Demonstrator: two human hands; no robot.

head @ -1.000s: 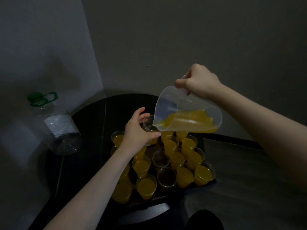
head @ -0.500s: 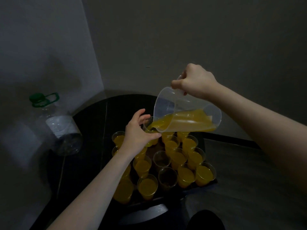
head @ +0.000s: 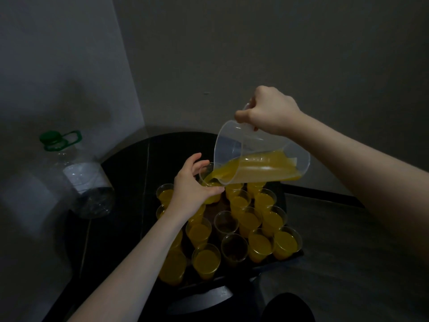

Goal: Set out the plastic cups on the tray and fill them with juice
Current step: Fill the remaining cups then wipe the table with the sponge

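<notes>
Two clear plastic cups (head: 226, 223) stand empty in the middle of the dark tray (head: 293, 254), one behind the other, ringed by many more clear cups already holding orange juice. The tray sits on the round black table (head: 130, 173), toward its near right edge. The left hand (head: 193, 185) curls its fingers and thumb round a single clear plastic cup (head: 207, 173) and holds it lifted above the far rows of the tray. The right hand (head: 270, 110) grips the handle of a transparent plastic measuring jug (head: 260, 159), fingers closed tight around it, and tilts the jug well over to the left, so that its spout meets the rim of the held cup. Orange juice (head: 257, 167) lies along the lowered side of the jug and runs into that cup. At the table's left edge stands a large clear plastic bottle with a green cap and handle (head: 76, 173), by the wall.
</notes>
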